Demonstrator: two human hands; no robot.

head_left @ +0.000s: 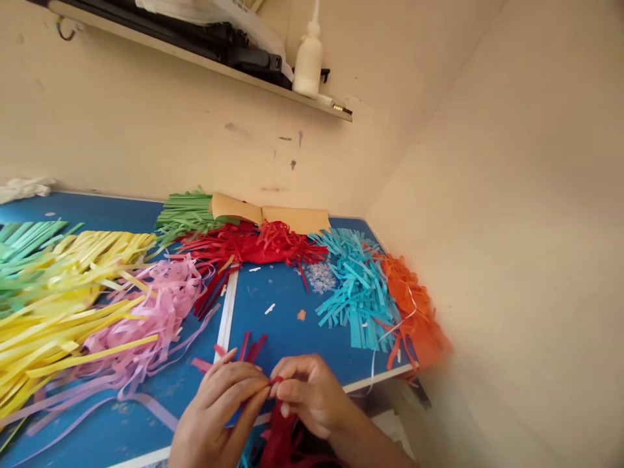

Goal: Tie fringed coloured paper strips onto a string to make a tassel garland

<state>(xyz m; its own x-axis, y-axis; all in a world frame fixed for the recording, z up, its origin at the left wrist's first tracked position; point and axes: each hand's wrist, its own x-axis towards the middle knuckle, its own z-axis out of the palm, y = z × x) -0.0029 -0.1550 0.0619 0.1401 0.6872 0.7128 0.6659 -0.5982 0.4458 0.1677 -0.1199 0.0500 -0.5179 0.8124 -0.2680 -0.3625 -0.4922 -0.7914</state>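
Note:
Dark red fringed paper (279,435) hangs at the bottom middle, below my fingers, with some strips poking out above my left hand (221,409). My left hand pinches the paper between thumb and fingers. Touching it from the right, my right hand (312,394) pinches the same dark red paper at a small twisted part. The lower end of the paper runs out of view at the frame's bottom edge.
On the blue table (273,286) lie yellow (73,305), pink (166,292), green (188,211), red (263,244), light blue (358,279) and orange (409,299) fringes. A shelf (205,58) above holds a white bottle (308,64).

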